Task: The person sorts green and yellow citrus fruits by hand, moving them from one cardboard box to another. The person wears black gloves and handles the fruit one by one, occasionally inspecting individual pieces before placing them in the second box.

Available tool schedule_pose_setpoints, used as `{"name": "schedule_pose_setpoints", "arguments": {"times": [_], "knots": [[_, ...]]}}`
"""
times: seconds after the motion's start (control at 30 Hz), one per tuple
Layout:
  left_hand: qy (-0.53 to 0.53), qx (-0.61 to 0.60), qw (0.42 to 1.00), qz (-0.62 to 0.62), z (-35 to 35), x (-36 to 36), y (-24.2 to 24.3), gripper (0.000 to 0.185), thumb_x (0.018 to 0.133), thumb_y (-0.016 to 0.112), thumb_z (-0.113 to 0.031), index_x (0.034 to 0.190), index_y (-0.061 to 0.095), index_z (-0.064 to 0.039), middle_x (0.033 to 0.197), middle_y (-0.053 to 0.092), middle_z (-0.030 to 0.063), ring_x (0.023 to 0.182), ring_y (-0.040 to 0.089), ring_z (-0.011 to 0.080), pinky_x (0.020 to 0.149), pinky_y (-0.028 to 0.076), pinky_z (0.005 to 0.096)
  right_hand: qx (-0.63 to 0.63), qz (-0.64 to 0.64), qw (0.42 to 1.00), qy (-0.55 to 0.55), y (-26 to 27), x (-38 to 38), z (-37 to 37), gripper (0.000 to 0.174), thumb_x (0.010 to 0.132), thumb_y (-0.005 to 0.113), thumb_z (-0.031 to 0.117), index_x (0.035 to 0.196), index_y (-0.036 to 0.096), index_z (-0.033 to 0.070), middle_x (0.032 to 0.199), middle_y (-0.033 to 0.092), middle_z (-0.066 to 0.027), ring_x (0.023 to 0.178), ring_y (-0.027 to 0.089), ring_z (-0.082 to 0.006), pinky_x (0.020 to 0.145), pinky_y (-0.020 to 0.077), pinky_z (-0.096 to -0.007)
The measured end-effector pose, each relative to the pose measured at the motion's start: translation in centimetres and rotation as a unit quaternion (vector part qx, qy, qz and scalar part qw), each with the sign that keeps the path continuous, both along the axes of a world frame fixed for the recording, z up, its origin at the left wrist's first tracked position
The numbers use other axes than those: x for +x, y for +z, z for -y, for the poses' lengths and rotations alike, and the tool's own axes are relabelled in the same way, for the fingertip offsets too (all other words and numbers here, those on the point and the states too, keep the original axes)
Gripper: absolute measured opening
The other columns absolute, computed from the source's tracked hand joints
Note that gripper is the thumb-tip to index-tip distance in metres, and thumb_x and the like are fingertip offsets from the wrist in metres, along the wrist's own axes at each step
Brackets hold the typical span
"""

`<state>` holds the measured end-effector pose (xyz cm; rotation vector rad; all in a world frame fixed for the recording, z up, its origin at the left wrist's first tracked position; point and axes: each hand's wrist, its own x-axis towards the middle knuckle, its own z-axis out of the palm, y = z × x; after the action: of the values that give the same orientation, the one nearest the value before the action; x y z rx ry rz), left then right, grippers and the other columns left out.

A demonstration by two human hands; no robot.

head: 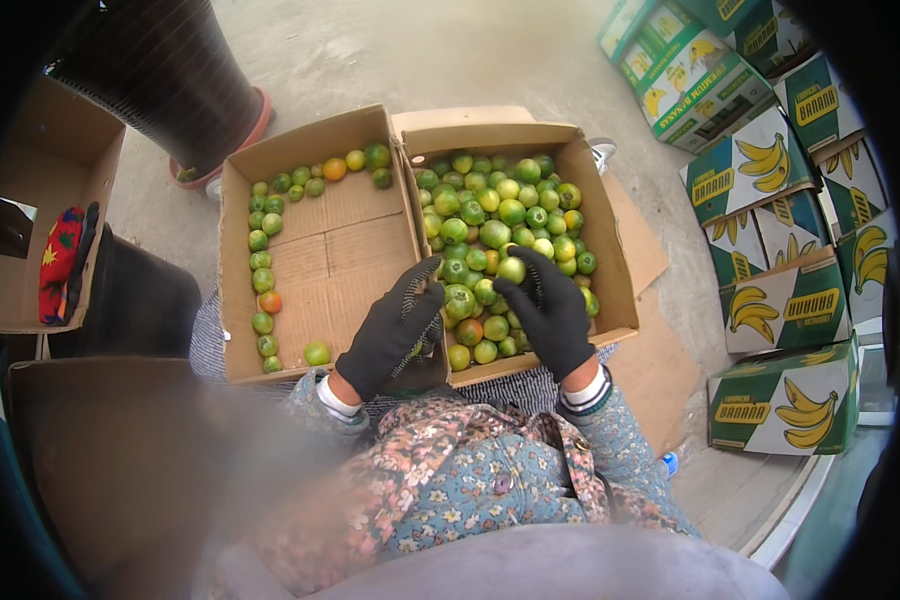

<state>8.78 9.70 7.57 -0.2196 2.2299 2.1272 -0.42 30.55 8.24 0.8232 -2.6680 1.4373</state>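
Observation:
Two open cardboard boxes stand side by side before me. Many green tomatoes, a few turning orange, fill the right box [616,289]. In the left box [367,259], tomatoes [262,281] line the left and far sides, and a single green one [316,353] lies by the near wall. My right hand [551,315], in a black glove, pinches a pale green tomato [511,270] between thumb and fingers above the pile. My left hand [390,330], also gloved, is curled at the shared wall; a bit of green shows under its palm, but its grip is hidden.
Stacked banana cartons [750,169] stand on the right. Flattened cardboard [649,360] lies on the concrete floor [435,52]. At the left are a tall dark stack of pots [165,82], a black bucket [131,292] and a carton holding a red patterned item [61,262].

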Motion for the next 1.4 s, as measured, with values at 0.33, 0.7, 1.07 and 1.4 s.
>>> {"name": "schedule_pose_setpoints", "arguments": {"times": [0.33,0.7,1.07,1.4], "knots": [[0.055,-0.116,0.971,-0.202,0.3,0.4,-1.9,0.058,0.106,0.036,-0.032,0.153,0.022,-0.001,0.107,0.058,0.0087,0.082,0.056,0.0125,0.071,0.052,0.0276,-0.006,-0.026,0.984,0.179,1.2,2.0,1.0,0.053,0.083,0.077,0.014,0.132,0.058,0.009,0.086,0.064,-0.0094,0.072,0.062,-0.0185,0.063,0.049,-0.0307],[0.015,-0.362,0.92,-0.15,4.1,1.8,0.3,0.047,0.096,0.059,-0.032,0.136,0.052,-0.007,0.128,0.055,0.0245,0.12,0.053,0.0384,0.099,0.045,0.043,0.085,-0.017,0.995,0.043,1.0,1.5,0.4,0.043,0.082,0.077,0.028,0.117,0.063,0.007,0.106,0.069,-0.0152,0.09,0.069,-0.0302,0.077,0.0548,-0.0385],[-0.183,-0.514,0.782,0.3,12.4,3.5,-4.2,0.052,0.071,0.067,-0.051,0.103,0.07,-0.011,0.101,0.072,0.0136,0.097,0.068,0.0314,0.084,0.053,0.0398,0.133,-0.086,0.987,0.014,-0.5,0.9,-1.0,0.04,0.086,0.072,0.027,0.119,0.063,0.007,0.103,0.07,-0.0146,0.088,0.069,-0.0312,0.075,0.055,-0.0385],[-0.107,-0.088,0.99,-0.007,3.7,2.3,2.5,0.034,0.084,0.076,-0.024,0.107,0.062,-0.004,0.089,0.066,0.0041,0.082,0.06,0.0096,0.073,0.049,0.0274,0.013,-0.06,0.958,0.282,0.9,4.2,2.7,0.056,0.084,0.073,0.028,0.134,0.054,0.013,0.081,0.061,-0.0091,0.072,0.063,-0.0282,0.061,0.0486,-0.0383]]}}
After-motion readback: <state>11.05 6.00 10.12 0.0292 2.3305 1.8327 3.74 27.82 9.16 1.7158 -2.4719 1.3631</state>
